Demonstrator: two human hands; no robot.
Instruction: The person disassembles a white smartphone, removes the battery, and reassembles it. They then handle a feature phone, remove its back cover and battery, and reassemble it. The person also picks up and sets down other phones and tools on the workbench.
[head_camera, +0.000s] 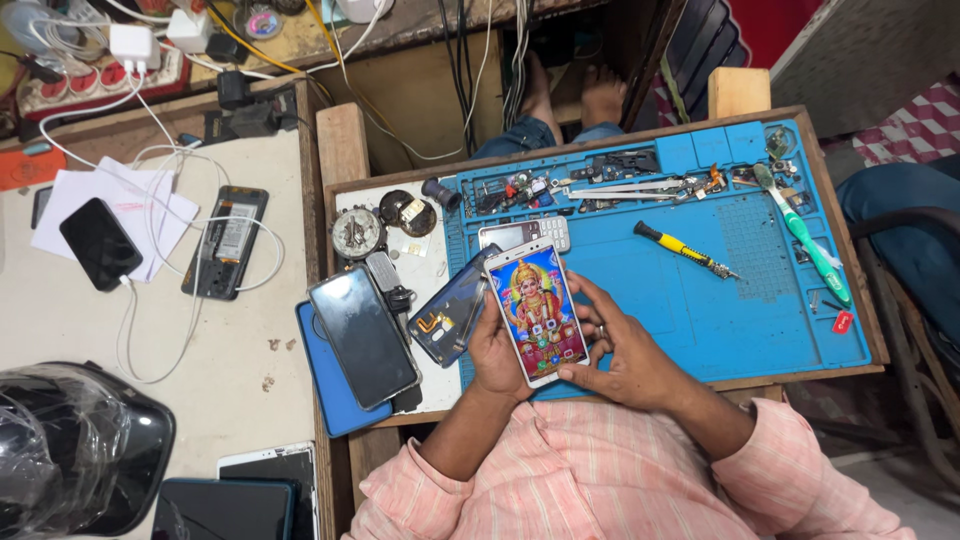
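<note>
1. Centrally, a blue silicone repair mat (700, 300) is laid over a small wooden work table (345, 150); its surface is matte and flat, with moulded compartments along the far edge filled with small parts and tweezers.
2. Left of the mat, a dark glossy smartphone (362, 335) is rested on a blue case, beside an opened phone back shell (450, 310).
3. A white smartphone (537, 310), rectangular with a lit, colourful screen, is held above the near edge of the mat. It is cradled from behind by the left hand (492, 355), fingers wrapped around its left edge.
4. The right hand (625, 355) is set against the phone's right edge and lower corner, fingers curled loosely, thumb at the bottom of the screen.
5. The step in hand is judged to be an inspection of the powered-on phone; a steady grip and a light, precise touch are called for next.
6. A yellow-handled screwdriver (685, 249) and a green toothbrush (805, 235) are left lying on the mat, well apart from the hands.
</note>
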